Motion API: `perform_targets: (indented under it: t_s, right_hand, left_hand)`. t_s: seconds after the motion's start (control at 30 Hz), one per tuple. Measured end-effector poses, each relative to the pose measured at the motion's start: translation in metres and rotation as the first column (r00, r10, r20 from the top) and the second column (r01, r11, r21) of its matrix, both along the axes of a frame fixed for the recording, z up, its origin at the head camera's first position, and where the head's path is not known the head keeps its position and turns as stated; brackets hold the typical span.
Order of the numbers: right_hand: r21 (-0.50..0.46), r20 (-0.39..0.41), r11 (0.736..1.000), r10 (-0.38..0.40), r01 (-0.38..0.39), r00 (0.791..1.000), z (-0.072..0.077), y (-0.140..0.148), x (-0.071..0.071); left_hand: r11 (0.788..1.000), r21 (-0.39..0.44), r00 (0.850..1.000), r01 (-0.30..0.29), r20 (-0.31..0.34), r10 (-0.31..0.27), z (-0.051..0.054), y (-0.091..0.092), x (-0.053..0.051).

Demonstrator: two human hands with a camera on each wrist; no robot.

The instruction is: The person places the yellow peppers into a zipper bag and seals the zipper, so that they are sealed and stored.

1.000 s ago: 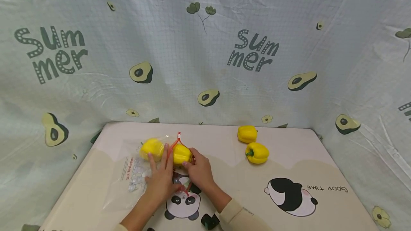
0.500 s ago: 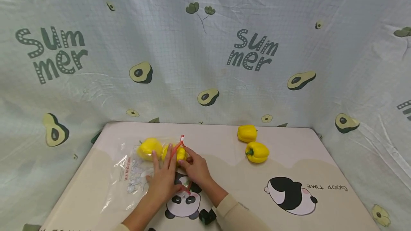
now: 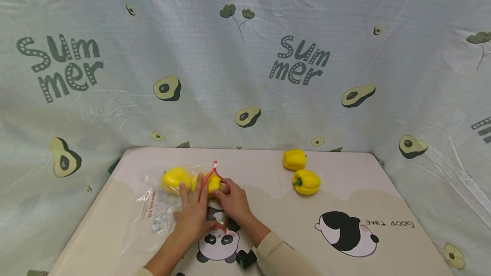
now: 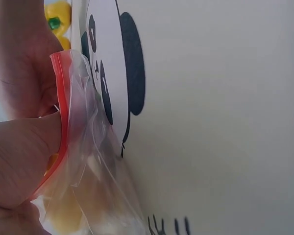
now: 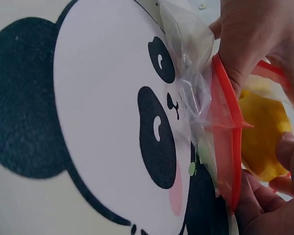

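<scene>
A clear plastic zip bag (image 3: 147, 220) with a red-edged mouth (image 5: 236, 147) lies on the table's left half. One yellow bell pepper (image 3: 175, 179) is inside it. My left hand (image 3: 192, 216) spreads straight fingers over the bag near the mouth, its thumb (image 4: 44, 134) against the red edge. A second yellow bell pepper (image 5: 265, 132) is in the mouth, mostly under the film. My right hand (image 3: 235, 203) holds this pepper's right end, thumb on its side; part of its fingers is hidden.
Two more yellow bell peppers (image 3: 294, 159) lie apart from the hands, right of centre toward the back. A small black object (image 3: 246, 259) is by the right sleeve. Panda drawings mark the pale table (image 3: 276, 225); a printed curtain (image 3: 215, 76) hangs behind.
My right hand has moved left, pushing the second pepper deeper into the bag. The pepper inside has shifted slightly left. The left hand stays at the mouth.
</scene>
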State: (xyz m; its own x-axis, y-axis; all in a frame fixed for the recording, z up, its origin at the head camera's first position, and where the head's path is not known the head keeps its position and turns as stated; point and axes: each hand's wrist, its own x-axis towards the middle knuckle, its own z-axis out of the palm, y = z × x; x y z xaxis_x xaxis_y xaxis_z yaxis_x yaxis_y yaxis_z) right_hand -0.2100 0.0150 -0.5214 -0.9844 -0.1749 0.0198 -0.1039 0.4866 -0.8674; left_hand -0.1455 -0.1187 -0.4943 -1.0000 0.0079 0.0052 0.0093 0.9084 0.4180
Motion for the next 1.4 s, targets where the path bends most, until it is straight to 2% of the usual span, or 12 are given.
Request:
perform_targets:
  t_s: [0.17, 0.33, 0.57, 0.77, 0.93, 1.1, 1.27, 1.4]
  right_hand:
    - [-0.006, 0.019, 1.000, 0.019, -0.019, 1.000, 0.001, 0.000, 0.000]
    - [-0.042, -0.009, 0.999, 0.025, -0.026, 1.000, 0.001, -0.001, 0.001]
    - [0.056, -0.073, 0.998, 0.000, 0.004, 0.997, -0.001, -0.006, 0.002]
    - [-0.001, -0.066, 1.000, -0.004, 0.004, 0.998, 0.000, -0.007, 0.004]
    - [0.006, -0.070, 1.000, 0.002, -0.001, 0.998, -0.001, -0.008, 0.005]
    - [0.041, -0.122, 0.999, 0.009, -0.004, 0.992, 0.001, -0.011, 0.006]
    - [0.087, -0.158, 0.996, -0.012, 0.027, 0.987, 0.002, -0.014, 0.006]
    - [0.095, -0.144, 0.994, -0.047, 0.061, 0.988, 0.001, -0.016, 0.006]
  left_hand:
    - [1.000, 0.015, 1.000, -0.003, 0.023, 0.002, 0.000, -0.002, -0.001]
    - [1.000, 0.020, 0.999, -0.012, 0.047, 0.011, 0.000, -0.002, -0.002]
    - [1.000, 0.017, 0.999, -0.011, 0.052, 0.010, 0.002, -0.002, -0.004]
    - [1.000, 0.027, 0.998, -0.009, 0.060, 0.008, 0.004, -0.003, -0.003]
    - [1.000, 0.023, 1.000, 0.003, 0.031, -0.003, 0.002, -0.003, -0.004]
    - [1.000, 0.013, 1.000, 0.006, 0.023, -0.007, 0.000, -0.002, -0.004]
    - [1.000, 0.015, 1.000, 0.008, 0.012, -0.008, -0.001, -0.002, -0.004]
    - [1.000, 0.025, 1.000, 0.010, -0.007, -0.009, -0.001, -0.002, -0.004]
